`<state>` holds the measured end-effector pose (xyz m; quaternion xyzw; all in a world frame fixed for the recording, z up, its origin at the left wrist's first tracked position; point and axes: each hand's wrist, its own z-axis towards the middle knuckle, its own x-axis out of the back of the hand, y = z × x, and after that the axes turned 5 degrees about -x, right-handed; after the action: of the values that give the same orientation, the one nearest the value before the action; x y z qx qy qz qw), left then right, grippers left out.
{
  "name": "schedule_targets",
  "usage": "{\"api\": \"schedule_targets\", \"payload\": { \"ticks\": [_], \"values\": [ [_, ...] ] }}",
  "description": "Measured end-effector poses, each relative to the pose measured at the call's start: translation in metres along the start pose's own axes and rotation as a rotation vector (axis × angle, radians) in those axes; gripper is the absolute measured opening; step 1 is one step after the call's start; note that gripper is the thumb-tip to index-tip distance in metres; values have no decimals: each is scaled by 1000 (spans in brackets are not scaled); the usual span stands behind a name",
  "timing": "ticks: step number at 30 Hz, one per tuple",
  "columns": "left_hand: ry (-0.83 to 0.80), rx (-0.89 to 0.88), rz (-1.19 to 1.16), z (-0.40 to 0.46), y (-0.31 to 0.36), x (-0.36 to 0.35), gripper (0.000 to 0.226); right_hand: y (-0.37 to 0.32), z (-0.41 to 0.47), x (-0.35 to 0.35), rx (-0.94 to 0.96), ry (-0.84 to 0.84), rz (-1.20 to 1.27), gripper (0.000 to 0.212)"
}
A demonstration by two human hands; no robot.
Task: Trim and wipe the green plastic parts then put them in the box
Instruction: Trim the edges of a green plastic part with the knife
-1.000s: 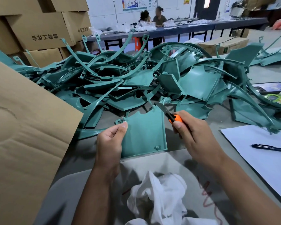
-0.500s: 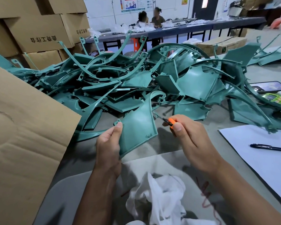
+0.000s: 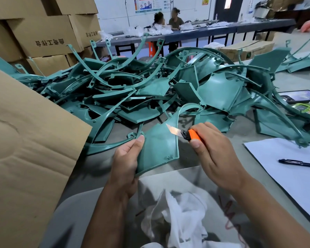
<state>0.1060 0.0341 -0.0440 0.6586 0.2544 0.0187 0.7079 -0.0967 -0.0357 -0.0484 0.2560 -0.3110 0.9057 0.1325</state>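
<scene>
The green plastic part [image 3: 157, 149] is turning in my left hand [image 3: 127, 158]: half a second ago it was tilted edge-on, and now its broad face is swinging back toward me, held just above the white cloth [image 3: 183, 213]. My left hand is gripping its near left edge, thumb pressing on the face. My right hand [image 3: 217, 153] is curling round the orange knife [image 3: 188, 134], and the blade, hidden behind the part's rim a moment ago, is now lying bare across its upper right edge. I am judging that trimming is moving on to a fresh edge; wiping and boxing are still waiting.

Beyond the part, the heap of green parts [image 3: 150, 90] is covering the grey surface [image 3: 186, 154]. Left of the part a cardboard box flap [image 3: 29, 149] is rising; right of it a pen [image 3: 299, 162] is lying on white paper [image 3: 292, 174]. Far behind the heap, two people are sitting at a long table [image 3: 222, 29], with stacked cartons [image 3: 48, 36] to its left.
</scene>
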Motion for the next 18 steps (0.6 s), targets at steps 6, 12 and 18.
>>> {"api": "schedule_targets", "payload": {
  "ticks": [6, 12, 18],
  "values": [
    [-34, 26, -16, 2, -3, 2, 36, 0, 1, 3, -5, 33, -10, 42],
    [-51, 45, -9, 3, -3, 5, 37, 2, 2, 5, -52, 63, -70, 43],
    [-84, 24, 10, 0, -1, -2, 28, 12, 0, 11, -142, 129, -74, 35]
  ]
}}
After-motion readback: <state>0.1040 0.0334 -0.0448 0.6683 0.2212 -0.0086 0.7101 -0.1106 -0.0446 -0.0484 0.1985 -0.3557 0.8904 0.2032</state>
